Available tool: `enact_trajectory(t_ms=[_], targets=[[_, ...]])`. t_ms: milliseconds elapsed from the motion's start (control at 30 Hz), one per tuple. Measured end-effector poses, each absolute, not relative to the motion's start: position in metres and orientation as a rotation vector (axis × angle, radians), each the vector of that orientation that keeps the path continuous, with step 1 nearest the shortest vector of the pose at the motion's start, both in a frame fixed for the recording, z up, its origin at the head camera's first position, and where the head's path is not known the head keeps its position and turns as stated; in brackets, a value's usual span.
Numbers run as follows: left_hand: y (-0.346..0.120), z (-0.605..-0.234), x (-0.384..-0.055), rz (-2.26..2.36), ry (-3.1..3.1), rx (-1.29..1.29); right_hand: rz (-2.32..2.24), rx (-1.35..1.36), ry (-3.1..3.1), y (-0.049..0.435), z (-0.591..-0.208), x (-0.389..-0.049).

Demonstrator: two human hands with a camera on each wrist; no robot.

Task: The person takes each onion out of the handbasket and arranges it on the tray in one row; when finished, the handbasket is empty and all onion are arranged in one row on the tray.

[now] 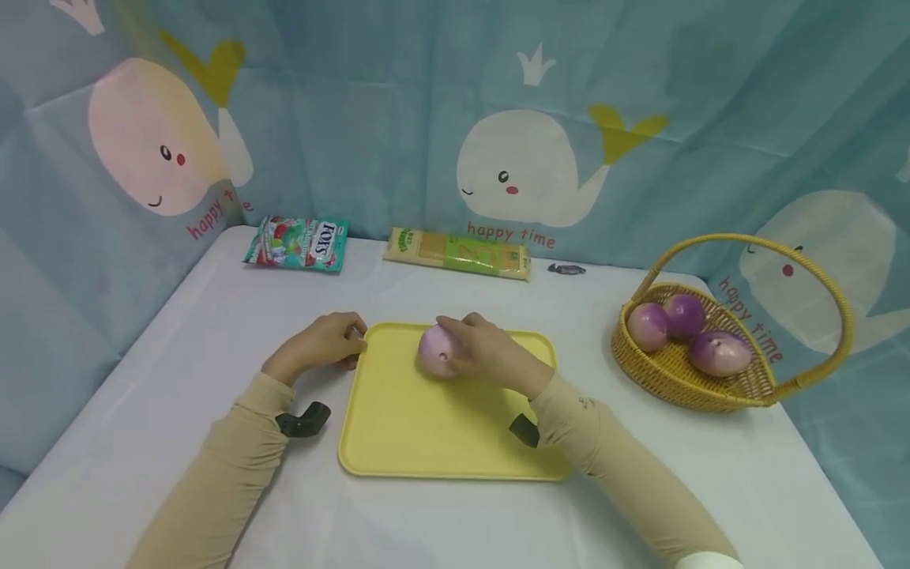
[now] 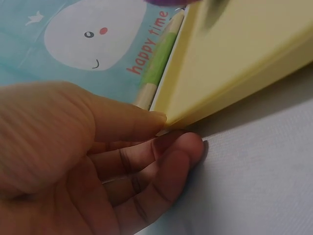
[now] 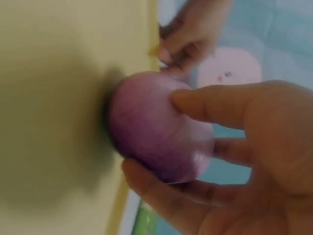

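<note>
My right hand point(image 1: 490, 352) holds a round purple-and-white onion point(image 1: 438, 353) low over the back part of a yellow tray point(image 1: 455, 442). In the right wrist view, the thumb and fingers curl around the onion point(image 3: 154, 122), whose lower side is close to the tray; whether they touch cannot be told. At the tray's back left corner is my left hand point(image 1: 321, 345). Its thumb lies on the corner and its curled fingers sit underneath, pinching the tray point(image 2: 234, 54), as the left wrist view shows.
A wicker basket point(image 1: 661, 383) with a tall handle stands at the right, holding three more purple onions point(image 1: 720, 353). Along the back lie a teal FOX'S candy bag point(image 1: 298, 243), a pack of noodles point(image 1: 458, 253) and a small wrapped candy point(image 1: 566, 269). A whale-print curtain point(image 1: 355, 118) hangs behind.
</note>
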State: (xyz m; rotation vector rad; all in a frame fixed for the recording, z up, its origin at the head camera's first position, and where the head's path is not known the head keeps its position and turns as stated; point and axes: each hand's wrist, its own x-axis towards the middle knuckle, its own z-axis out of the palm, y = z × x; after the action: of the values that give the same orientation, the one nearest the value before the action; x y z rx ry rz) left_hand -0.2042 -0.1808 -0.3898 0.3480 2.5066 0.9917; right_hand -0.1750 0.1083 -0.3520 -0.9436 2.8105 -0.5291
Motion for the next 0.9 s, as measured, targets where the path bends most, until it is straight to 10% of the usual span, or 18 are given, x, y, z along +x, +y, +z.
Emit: enact_trajectory(t_ms=[900], targets=[[-0.189,-0.394,-0.203,1.095,2.439,0.462,-0.447,-0.99,2.799,0.027,-0.363,-0.172]])
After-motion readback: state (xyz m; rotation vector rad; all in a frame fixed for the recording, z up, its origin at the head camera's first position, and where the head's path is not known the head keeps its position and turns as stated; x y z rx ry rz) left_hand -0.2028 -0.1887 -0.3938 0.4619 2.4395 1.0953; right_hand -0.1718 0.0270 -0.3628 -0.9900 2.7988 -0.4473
